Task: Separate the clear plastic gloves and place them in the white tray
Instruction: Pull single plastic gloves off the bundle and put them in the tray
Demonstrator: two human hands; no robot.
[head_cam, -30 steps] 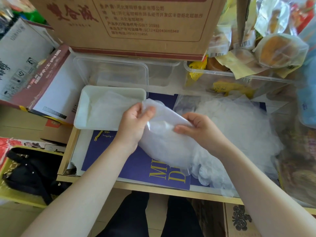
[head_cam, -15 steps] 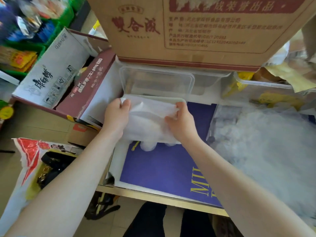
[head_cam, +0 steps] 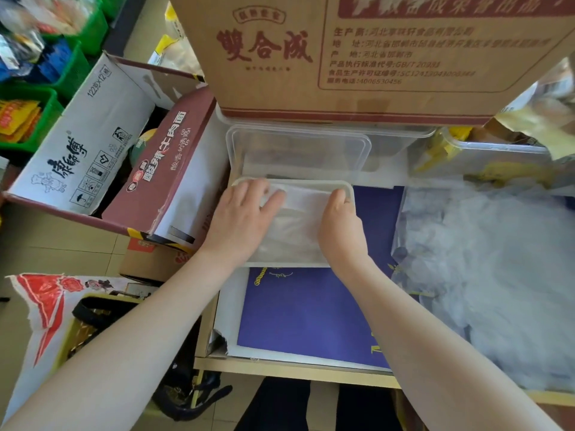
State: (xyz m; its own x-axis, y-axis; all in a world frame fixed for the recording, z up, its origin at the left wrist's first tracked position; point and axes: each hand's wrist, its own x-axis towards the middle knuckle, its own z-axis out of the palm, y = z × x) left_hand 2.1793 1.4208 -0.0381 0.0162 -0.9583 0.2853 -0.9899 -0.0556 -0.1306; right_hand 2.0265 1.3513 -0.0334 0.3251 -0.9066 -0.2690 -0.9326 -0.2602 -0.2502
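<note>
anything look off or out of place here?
Nothing is wrong with the task itself: both hands, left and right, press a glove flat into the white tray. Only oddity: the paper under the blue sheet is torn at its near-left corner.

gloves (head_cam: 298,222): thin clear plastic | tray (head_cam: 311,183): smooth white plastic | box (head_cam: 357,57): matt cardboard

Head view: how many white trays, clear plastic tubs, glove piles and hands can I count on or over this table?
white tray: 1
clear plastic tubs: 3
pile of clear gloves: 1
hands: 2, the left hand and the right hand, both at the tray
Total: 7
</note>
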